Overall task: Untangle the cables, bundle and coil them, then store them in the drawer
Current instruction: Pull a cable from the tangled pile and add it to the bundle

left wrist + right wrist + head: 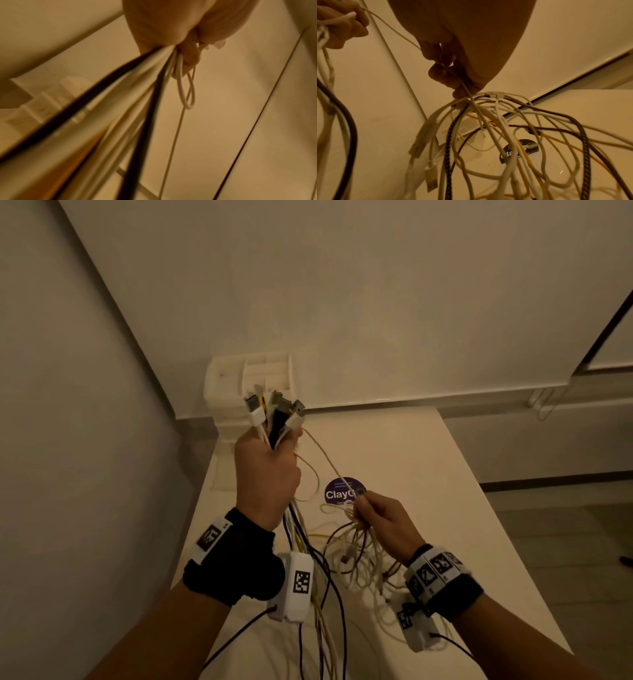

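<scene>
My left hand (265, 470) is raised above the table and grips a bunch of cable ends, their USB plugs (274, 412) fanning out above the fist. White, black and yellow cables (308, 559) hang down from it. My right hand (376, 517), lower and to the right, grips a tangle of looped cables (496, 128). One thin white cable (325, 457) runs taut between both hands. In the left wrist view the cables (150, 108) stream down from the fist (171, 33). The white drawer unit (246, 385) stands at the table's far left corner.
A white table (428, 474) carries a round purple sticker (342, 491). Walls close in on the left and at the back. Loose cable loops trail onto the table near its front edge. Floor lies to the right of the table.
</scene>
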